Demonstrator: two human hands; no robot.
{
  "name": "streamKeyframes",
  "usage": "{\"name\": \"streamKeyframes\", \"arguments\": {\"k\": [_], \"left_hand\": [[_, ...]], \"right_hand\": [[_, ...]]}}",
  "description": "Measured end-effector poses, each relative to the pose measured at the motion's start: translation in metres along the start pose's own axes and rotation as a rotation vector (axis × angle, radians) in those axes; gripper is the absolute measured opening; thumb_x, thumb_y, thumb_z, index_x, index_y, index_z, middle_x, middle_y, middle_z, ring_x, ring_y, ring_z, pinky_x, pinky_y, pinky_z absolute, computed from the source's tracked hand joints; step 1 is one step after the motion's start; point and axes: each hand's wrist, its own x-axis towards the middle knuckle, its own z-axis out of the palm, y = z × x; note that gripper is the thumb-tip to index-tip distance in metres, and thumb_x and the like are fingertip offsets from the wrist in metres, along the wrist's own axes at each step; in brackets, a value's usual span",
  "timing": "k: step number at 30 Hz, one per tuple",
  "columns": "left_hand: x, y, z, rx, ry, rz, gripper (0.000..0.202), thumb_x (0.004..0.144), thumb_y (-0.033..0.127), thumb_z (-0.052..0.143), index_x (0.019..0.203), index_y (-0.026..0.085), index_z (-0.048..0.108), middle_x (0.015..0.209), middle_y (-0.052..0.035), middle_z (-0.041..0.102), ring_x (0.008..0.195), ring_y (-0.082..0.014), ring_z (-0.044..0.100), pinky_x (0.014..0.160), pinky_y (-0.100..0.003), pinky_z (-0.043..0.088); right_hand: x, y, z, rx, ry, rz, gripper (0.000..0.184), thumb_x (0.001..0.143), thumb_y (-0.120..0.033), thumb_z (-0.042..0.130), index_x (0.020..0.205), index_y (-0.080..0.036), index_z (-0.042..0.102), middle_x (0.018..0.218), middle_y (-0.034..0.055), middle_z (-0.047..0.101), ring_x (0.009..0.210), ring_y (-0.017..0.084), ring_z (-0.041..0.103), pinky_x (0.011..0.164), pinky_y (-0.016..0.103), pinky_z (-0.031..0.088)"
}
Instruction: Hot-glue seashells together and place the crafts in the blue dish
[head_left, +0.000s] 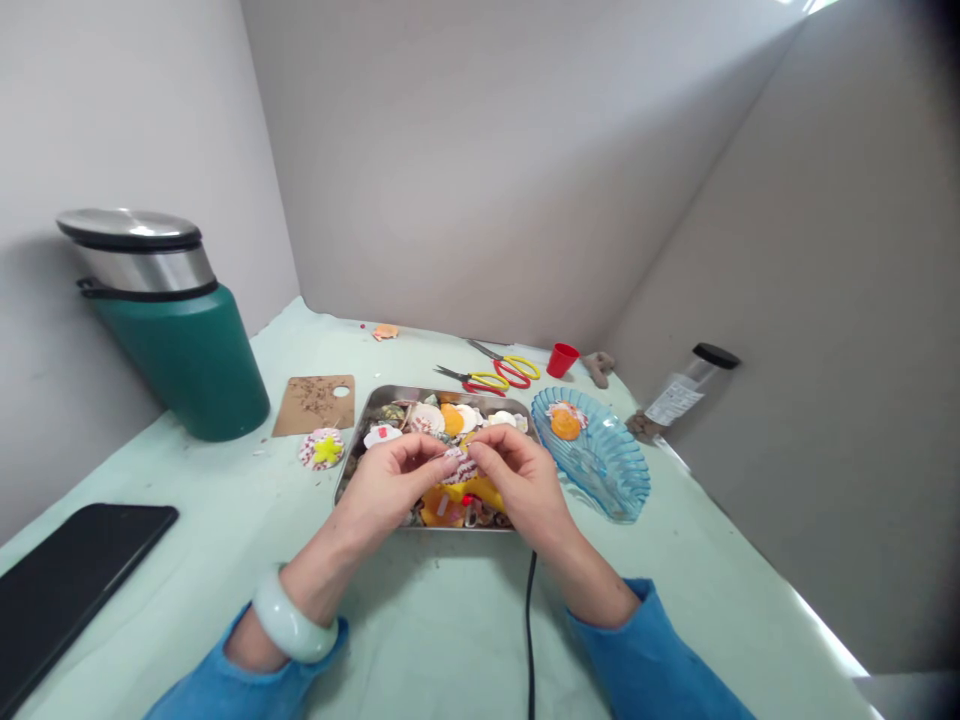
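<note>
Together, the left hand (394, 482) and the right hand (525, 480) pinch a small pink-speckled piece (459, 466) between them, thumb and fingertips (436, 464) nearly closed on its two edges and the other fingers curled loosely. The piece looks round, ruffled and pale, and is held just above the near half of a metal tray (390, 392) heaped with orange, white and patterned scraps, so the hands hide much of that pile. Around it lie a blue glass dish (609, 470) just right of the tray, two pairs of scissors (487, 381) and a red cup (562, 359) behind, a green jug (184, 350) far left and a black cable (530, 620) between the wrists.
</note>
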Motion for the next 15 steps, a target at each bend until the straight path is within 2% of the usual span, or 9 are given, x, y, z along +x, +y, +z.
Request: {"name": "streamKeyframes", "arguments": {"k": [4, 11, 15], "left_hand": [[0.0002, -0.0011, -0.0009, 0.009, 0.031, 0.034, 0.026, 0.067, 0.040, 0.075, 0.073, 0.016, 0.068, 0.071, -0.0004, 0.067, 0.067, -0.0139, 0.059, 0.065, -0.023, 0.046], [0.0013, -0.0025, -0.0017, -0.004, 0.056, 0.014, 0.025, 0.066, 0.039, 0.075, 0.077, 0.017, 0.072, 0.078, -0.0025, 0.072, 0.071, -0.0159, 0.063, 0.068, -0.025, 0.048], [0.0011, -0.0033, -0.0037, 0.018, 0.055, 0.041, 0.021, 0.068, 0.036, 0.074, 0.074, 0.016, 0.071, 0.074, -0.0017, 0.070, 0.068, -0.0148, 0.061, 0.067, -0.024, 0.046]], "right_hand": [[-0.0004, -0.0004, -0.0014, -0.033, -0.049, -0.002, 0.015, 0.081, -0.033, 0.062, 0.077, -0.019, 0.062, 0.074, -0.0004, 0.060, 0.066, 0.013, 0.052, 0.062, 0.024, 0.043], [-0.0020, -0.0017, -0.0015, -0.081, -0.072, -0.031, 0.013, 0.082, -0.032, 0.062, 0.078, -0.020, 0.063, 0.074, -0.0001, 0.061, 0.066, 0.014, 0.054, 0.062, 0.025, 0.044], [-0.0028, -0.0023, -0.0012, -0.116, -0.094, -0.046, 0.011, 0.083, -0.029, 0.061, 0.078, -0.019, 0.064, 0.075, 0.0004, 0.062, 0.068, 0.014, 0.054, 0.063, 0.025, 0.044]]}}
